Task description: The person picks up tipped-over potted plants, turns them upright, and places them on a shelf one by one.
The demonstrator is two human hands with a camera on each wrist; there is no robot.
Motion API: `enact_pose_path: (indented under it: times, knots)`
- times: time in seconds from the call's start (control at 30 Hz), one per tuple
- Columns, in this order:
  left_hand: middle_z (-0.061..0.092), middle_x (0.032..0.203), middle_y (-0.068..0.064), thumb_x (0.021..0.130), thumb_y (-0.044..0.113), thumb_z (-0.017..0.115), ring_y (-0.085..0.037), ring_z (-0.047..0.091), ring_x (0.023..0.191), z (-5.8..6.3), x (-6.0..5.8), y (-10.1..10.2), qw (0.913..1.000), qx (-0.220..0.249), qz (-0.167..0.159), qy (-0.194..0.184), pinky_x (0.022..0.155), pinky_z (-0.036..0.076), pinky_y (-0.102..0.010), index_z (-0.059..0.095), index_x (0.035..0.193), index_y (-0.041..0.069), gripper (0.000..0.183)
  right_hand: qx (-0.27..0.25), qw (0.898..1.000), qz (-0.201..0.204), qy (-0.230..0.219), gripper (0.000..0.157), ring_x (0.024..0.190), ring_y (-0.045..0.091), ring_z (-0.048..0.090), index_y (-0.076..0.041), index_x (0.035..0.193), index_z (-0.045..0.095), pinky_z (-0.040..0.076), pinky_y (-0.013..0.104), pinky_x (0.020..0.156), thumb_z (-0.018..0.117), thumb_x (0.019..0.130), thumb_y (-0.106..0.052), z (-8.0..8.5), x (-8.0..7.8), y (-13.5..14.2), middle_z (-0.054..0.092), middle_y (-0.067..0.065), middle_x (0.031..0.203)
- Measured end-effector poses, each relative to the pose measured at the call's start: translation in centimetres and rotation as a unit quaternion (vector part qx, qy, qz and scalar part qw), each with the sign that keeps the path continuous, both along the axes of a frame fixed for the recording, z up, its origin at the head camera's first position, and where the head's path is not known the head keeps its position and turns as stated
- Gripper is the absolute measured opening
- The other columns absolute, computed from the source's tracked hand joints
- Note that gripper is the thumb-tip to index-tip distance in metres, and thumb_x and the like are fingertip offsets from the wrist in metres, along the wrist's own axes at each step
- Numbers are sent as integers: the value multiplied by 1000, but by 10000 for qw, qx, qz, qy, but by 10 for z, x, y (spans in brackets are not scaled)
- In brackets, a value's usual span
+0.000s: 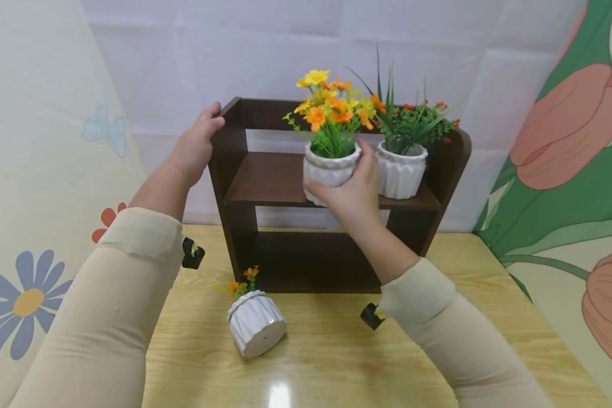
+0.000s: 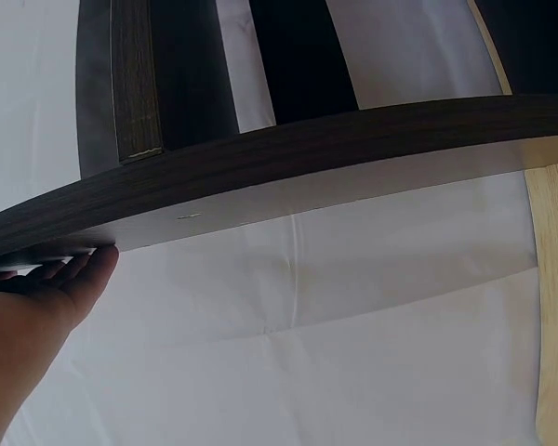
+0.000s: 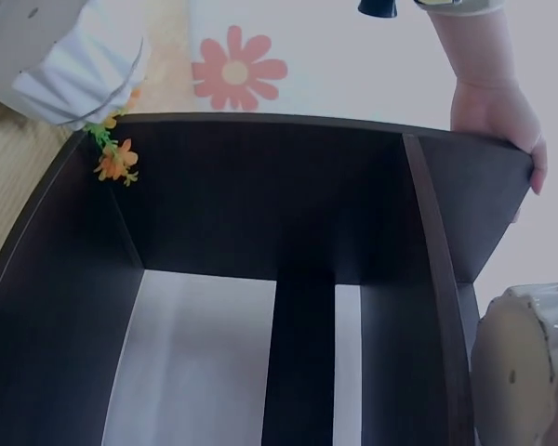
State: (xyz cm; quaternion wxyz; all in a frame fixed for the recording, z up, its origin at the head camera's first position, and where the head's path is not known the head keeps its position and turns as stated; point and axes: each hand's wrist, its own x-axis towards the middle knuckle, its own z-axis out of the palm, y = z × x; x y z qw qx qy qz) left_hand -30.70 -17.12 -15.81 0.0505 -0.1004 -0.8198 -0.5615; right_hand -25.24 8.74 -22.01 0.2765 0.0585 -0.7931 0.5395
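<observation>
My right hand [image 1: 354,190] grips a white fluted flower pot [image 1: 331,170] with yellow and orange flowers, at the upper board of a dark brown two-tier shelf [image 1: 311,260]. In the right wrist view this pot [image 3: 516,372] shows its underside, tilted beside the board. My left hand [image 1: 194,144] holds the top of the shelf's left side panel; its fingers [image 2: 88,279] lie against that panel in the left wrist view. A second white pot [image 1: 400,170], with grassy leaves and red blossoms, stands on the upper board at the right.
Another white pot [image 1: 257,323] with small orange flowers lies tipped on the wooden table [image 1: 326,351], before the shelf's left foot. A pale cloth [image 1: 413,45] hangs behind. Flower-patterned panels [image 1: 566,141] flank both sides.
</observation>
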Motion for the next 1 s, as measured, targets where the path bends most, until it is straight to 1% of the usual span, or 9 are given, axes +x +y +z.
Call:
enact_pose_path:
  times: [0.27, 0.6, 0.83, 1.0]
  knots:
    - [1, 167, 1, 104, 42, 17, -19, 6, 152, -1, -1, 0, 10000, -24, 14, 20, 124, 6, -43, 1, 158, 33, 58, 34, 9999, -81, -106, 111, 133, 25, 40, -18, 150, 23, 37, 40, 111, 91, 63, -34, 1, -13, -2, 35, 11, 148]
    - [2, 167, 1, 104, 41, 17, -20, 8, 152, -1, 0, 0, 10000, -23, 16, 14, 124, 7, -44, 1, 159, 32, 58, 116, 9995, -227, -170, 112, 135, 27, 39, -16, 151, 23, 34, 41, 114, 91, 64, -37, 0, -30, -2, 33, 13, 150]
    - [1, 167, 2, 104, 41, 18, -19, 7, 152, -1, 0, 0, 10000, 11, 16, 39, 124, 6, -42, 2, 159, 31, 58, 111, 9993, -280, -223, 111, 136, 29, 39, -15, 150, 22, 34, 42, 114, 91, 65, -34, -1, -38, -4, 33, 15, 150]
    - [1, 167, 2, 104, 41, 18, -19, 8, 151, -1, 0, 1, 10000, 35, 6, 39, 124, 7, -42, 2, 159, 31, 58, 108, 9990, -351, -253, 111, 136, 29, 39, -15, 150, 22, 34, 42, 114, 91, 64, -35, -2, -43, -4, 34, 15, 150]
